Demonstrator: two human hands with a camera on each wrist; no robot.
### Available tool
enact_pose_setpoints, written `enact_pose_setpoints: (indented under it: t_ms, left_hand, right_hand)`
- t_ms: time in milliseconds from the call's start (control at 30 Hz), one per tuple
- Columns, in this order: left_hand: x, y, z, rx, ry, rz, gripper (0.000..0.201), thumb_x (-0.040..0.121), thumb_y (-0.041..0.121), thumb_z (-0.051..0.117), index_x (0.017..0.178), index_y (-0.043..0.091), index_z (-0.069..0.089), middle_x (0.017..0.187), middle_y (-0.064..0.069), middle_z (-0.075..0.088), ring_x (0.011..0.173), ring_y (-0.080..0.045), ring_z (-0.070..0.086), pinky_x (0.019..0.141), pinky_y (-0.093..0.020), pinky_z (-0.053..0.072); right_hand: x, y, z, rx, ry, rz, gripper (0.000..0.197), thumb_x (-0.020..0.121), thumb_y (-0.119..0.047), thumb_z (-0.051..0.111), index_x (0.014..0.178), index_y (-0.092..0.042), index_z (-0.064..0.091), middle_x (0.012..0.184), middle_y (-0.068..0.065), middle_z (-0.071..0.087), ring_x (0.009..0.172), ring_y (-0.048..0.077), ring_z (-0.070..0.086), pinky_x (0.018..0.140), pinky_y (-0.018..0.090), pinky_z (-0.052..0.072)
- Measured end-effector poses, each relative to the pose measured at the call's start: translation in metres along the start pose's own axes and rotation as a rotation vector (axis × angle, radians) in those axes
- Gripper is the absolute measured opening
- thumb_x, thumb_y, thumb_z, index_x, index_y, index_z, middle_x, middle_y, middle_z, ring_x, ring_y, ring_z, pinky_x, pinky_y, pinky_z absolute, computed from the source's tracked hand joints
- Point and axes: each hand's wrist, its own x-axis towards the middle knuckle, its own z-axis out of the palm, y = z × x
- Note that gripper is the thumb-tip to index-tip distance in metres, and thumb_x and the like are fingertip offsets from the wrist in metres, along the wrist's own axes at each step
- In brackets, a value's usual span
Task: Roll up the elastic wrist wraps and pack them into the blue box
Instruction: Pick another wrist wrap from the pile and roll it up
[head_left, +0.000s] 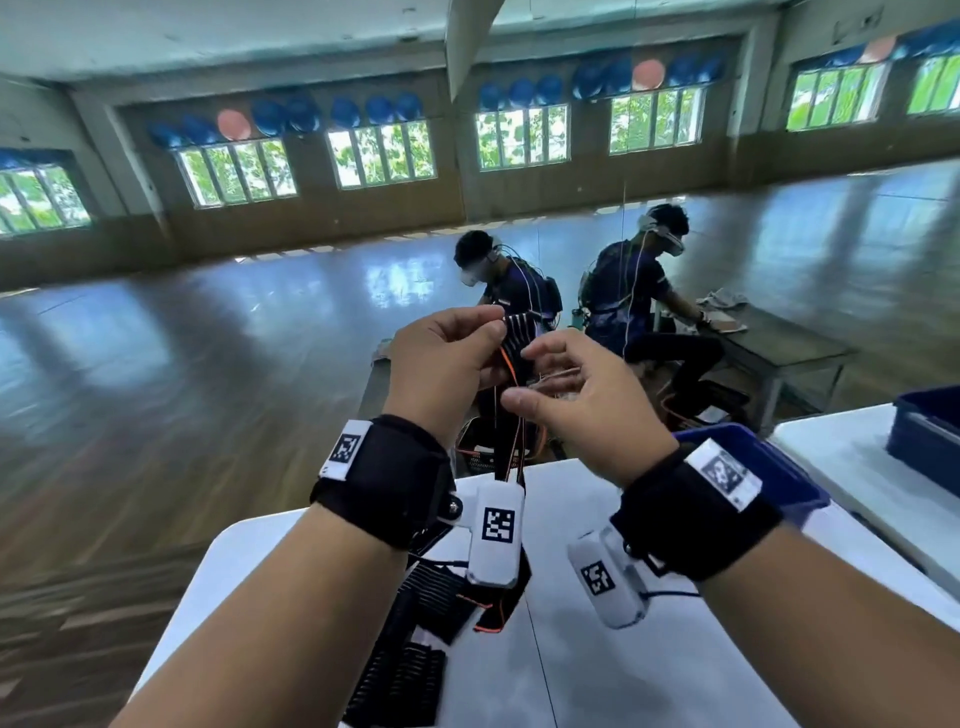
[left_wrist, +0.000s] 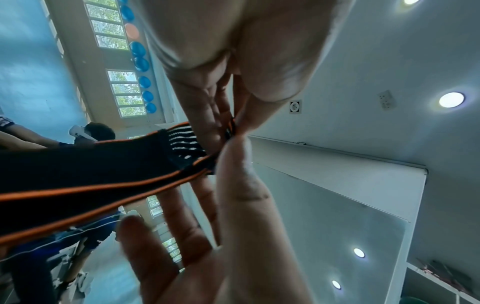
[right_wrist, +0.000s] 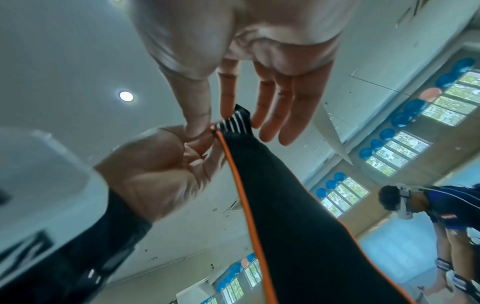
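Observation:
A black elastic wrist wrap (head_left: 519, 335) with orange edges and a white-striped end hangs from both raised hands down to the white table (head_left: 623, 660). My left hand (head_left: 496, 338) pinches the striped end at its edge, fingers curled. My right hand (head_left: 522, 376) pinches the same end between thumb and index finger, its other fingers straight. The left wrist view shows the wrap (left_wrist: 91, 174) running off to the left from my left hand (left_wrist: 233, 126). In the right wrist view my right hand (right_wrist: 215, 121) holds the wrap (right_wrist: 285, 205). The blue box (head_left: 774, 467) stands behind my right wrist.
More black wraps (head_left: 431, 597) lie on the table under my left forearm, one ribbed piece (head_left: 400, 686) near the front edge. A second blue box (head_left: 924, 441) sits on a neighbouring white table (head_left: 857, 467) at right. Two people (head_left: 639, 291) work at a far table.

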Motion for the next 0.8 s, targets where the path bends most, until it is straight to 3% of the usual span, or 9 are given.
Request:
enact_pose_setpoints:
  t_ms: [67,167,300,400,467,533,633,733,800]
  left_hand:
    - [0.0,-0.003,-0.001,-0.022,-0.001,-0.03,0.012,0.095,0.001,0.064,0.097,0.007,0.074,0.089,-0.013,0.075,0.072,-0.017,0.071,0.064,-0.027,0.058]
    - [-0.004,-0.005,-0.004,-0.058,-0.03,-0.072,0.014,0.096,-0.001,0.06,0.101,0.006,0.072,0.092,-0.017,0.067,0.073,-0.016,0.067,0.07,-0.027,0.06]
    - [-0.008,-0.012,-0.015,0.01,-0.074,-0.018,0.019,0.095,-0.001,0.06,0.106,0.011,0.07,0.103,-0.013,0.072,0.086,-0.02,0.073,0.077,-0.03,0.062]
    - [-0.014,-0.033,-0.028,0.393,-0.044,0.203,0.024,0.09,0.004,0.065,0.104,0.024,0.065,0.103,0.001,0.068,0.084,0.0,0.066,0.069,-0.015,0.053]
    - [-0.022,-0.052,-0.035,0.498,-0.06,0.228,0.027,0.088,0.009,0.068,0.101,0.03,0.058,0.106,0.002,0.063,0.086,0.002,0.062,0.069,-0.012,0.048]
    - [-0.029,-0.07,-0.037,0.417,-0.156,0.153,0.024,0.09,0.012,0.068,0.101,0.029,0.055,0.106,0.0,0.062,0.088,-0.011,0.061,0.074,-0.022,0.051]
    - [-0.038,-0.083,-0.033,0.291,-0.268,0.105,0.024,0.089,0.015,0.063,0.105,0.029,0.053,0.1,-0.001,0.062,0.089,-0.013,0.058,0.082,-0.041,0.052]
    - [-0.041,-0.084,-0.025,0.27,-0.31,0.127,0.034,0.084,0.017,0.064,0.111,0.033,0.05,0.109,-0.004,0.061,0.098,-0.015,0.059,0.09,-0.047,0.051]
    - [-0.042,-0.082,-0.021,0.227,-0.323,0.118,0.041,0.082,0.01,0.063,0.115,0.029,0.049,0.115,-0.007,0.061,0.102,-0.015,0.059,0.093,-0.047,0.051]
  right_hand:
    - [-0.013,0.007,0.007,0.001,0.011,0.019,0.051,0.074,-0.029,0.086,0.115,-0.038,0.057,0.102,-0.014,0.064,0.089,0.0,0.066,0.076,0.025,0.058]
    - [-0.019,0.016,0.02,-0.073,0.095,-0.004,0.055,0.079,-0.018,0.079,0.121,-0.043,0.054,0.1,-0.016,0.066,0.088,0.0,0.067,0.081,0.029,0.058]
    - [-0.014,0.025,0.028,-0.023,0.25,-0.017,0.036,0.08,-0.006,0.073,0.106,-0.028,0.062,0.085,-0.01,0.07,0.076,0.005,0.068,0.074,0.031,0.059]
    - [-0.011,0.03,0.026,-0.02,0.372,-0.016,0.023,0.081,-0.008,0.072,0.09,-0.023,0.057,0.075,-0.012,0.063,0.065,0.004,0.061,0.069,0.025,0.053]
    - [-0.011,0.032,0.023,-0.032,0.417,-0.042,0.018,0.083,-0.006,0.07,0.085,-0.02,0.058,0.072,-0.011,0.059,0.062,0.001,0.055,0.067,0.018,0.048]
    - [-0.01,0.034,0.02,-0.014,0.43,-0.055,0.016,0.085,-0.004,0.068,0.084,-0.018,0.061,0.073,-0.01,0.06,0.065,0.0,0.055,0.068,0.014,0.045]
    - [-0.011,0.038,0.021,0.035,0.376,-0.016,0.014,0.087,-0.004,0.067,0.087,-0.018,0.064,0.079,-0.008,0.064,0.071,0.002,0.058,0.071,0.015,0.047]
    - [-0.011,0.044,0.022,0.102,0.332,0.037,0.013,0.09,-0.006,0.063,0.089,-0.019,0.063,0.083,-0.005,0.064,0.074,0.004,0.058,0.073,0.021,0.048]
    - [-0.01,0.044,0.024,0.17,0.311,0.067,0.011,0.09,-0.012,0.061,0.09,-0.022,0.06,0.088,-0.002,0.063,0.08,0.009,0.058,0.078,0.032,0.05]
